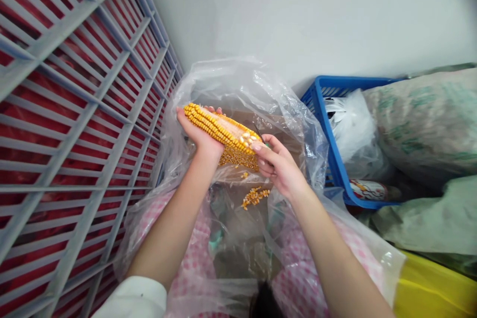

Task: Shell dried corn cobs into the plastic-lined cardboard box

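Observation:
A yellow corn cob (pixel 219 126) lies slanted across both hands, with a pale bare strip along its upper side and several whitish kernels (pixel 249 138) near its right end. My left hand (pixel 203 134) is wrapped around the cob from below at its far left end. At the right end, my right hand (pixel 278 164) is closed, its thumb pressed on the cob. A thin dark sliver (pixel 258 131) shows beside the right fingers; what it is I cannot make out. Loose corn kernels (pixel 238 158) lie beneath in a clear plastic bag (pixel 231 72), with a smaller heap (pixel 255 197) nearer me.
A grey slatted plastic crate (pixel 100 94) with red behind its slats rises at the left. To the right, a blue basket (pixel 330 139) holds white plastic bags (pixel 352 124) and a can (pixel 367 190). Bulky sacks (pixel 428 119) and something yellow (pixel 432 288) are farther right. A pale wall (pixel 298 15) stands behind.

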The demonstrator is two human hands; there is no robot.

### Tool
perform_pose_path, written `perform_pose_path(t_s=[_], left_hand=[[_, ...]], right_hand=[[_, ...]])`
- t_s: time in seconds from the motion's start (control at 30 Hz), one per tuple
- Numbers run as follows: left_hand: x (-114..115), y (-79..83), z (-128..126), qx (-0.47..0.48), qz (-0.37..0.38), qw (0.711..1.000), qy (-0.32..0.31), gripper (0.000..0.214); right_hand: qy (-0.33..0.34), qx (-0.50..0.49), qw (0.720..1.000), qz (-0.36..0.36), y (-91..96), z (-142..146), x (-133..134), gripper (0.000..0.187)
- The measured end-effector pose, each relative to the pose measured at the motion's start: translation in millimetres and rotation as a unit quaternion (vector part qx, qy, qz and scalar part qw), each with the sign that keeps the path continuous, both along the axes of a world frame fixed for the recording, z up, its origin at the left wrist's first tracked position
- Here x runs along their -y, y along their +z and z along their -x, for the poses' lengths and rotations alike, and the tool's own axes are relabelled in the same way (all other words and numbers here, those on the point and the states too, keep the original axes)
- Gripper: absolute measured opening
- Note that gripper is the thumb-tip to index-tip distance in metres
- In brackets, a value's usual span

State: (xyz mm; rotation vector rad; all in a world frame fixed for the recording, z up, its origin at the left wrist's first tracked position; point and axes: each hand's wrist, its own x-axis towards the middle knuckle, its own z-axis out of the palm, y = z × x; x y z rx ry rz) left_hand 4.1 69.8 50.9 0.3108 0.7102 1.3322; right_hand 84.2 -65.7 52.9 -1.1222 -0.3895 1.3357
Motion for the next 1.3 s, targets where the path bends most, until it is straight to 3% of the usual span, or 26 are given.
perform_pose_path(t_s=[0.2,0.47,0.87,1.0,1.3], left_hand=[[3,-0.6,-2,-0.010,-0.009,1.000,-0.016,0.047],[0,1.8,0,-0.013,-0.030,0.998,-0.050,0.053],[4,3.6,-1,-0.038,-0.055,0.996,-0.056,0.052],[4,4.5,1,-0.005,-0.062,0.996,-0.059,0.049],[9,11.1,-1,-0.014,-0.055,0.997,-0.051,0.049]], right_hand=[[-0.026,0.030,0.999,0.021,-3.8,5,-1,0.038],[-0.013,-0.025,1.000,-0.007,-1.2,2,1,0.028],[-0.004,-0.028,1.000,0.002,-2.2,3,0,0.035],[-0.007,-0.047,0.999,-0.003,0.4,3,-1,0.031],[-0.010,0.003,1.000,-0.008,-5.9,6,-2,0.036]])
